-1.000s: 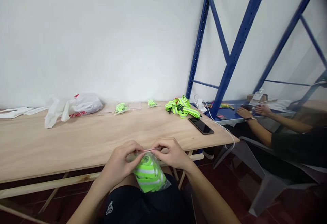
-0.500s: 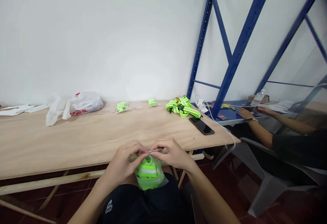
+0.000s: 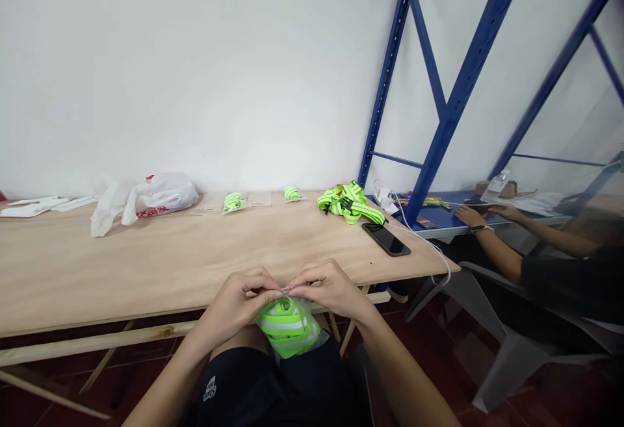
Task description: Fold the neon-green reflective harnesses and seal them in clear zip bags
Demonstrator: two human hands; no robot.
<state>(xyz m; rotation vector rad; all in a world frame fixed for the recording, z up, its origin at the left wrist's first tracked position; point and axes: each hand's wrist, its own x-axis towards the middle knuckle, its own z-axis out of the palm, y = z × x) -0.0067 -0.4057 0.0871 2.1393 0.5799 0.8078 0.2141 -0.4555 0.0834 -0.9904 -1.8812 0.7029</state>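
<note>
A clear plastic bag (image 3: 288, 331) with a folded neon-green reflective strap inside hangs above my lap, just off the table's front edge. My left hand (image 3: 246, 297) pinches the bag's top edge between thumb and forefinger. Close beside it, my right hand (image 3: 325, 289) pinches the same edge, so the fingertips of both hands nearly meet. The strap's pale reflective stripes show through the plastic. Further back on the table lie a loose pile of neon-green reflective straps (image 3: 351, 203) with black buckles and two small bagged straps, one left (image 3: 234, 202) and one right (image 3: 292, 194).
On the wooden table (image 3: 146, 264) are a white plastic bag (image 3: 168, 194), white sheets (image 3: 36, 206) and a black phone (image 3: 386, 239). A white cable (image 3: 424, 240) droops over the right corner. Blue rack posts (image 3: 451, 108) stand behind. A co-worker's arms (image 3: 497, 245) rest at a blue table.
My fingers have shifted slightly along the bag's top edge, the right hand turning a little inward. The bag has swung slightly to the right. The view has moved a little.
</note>
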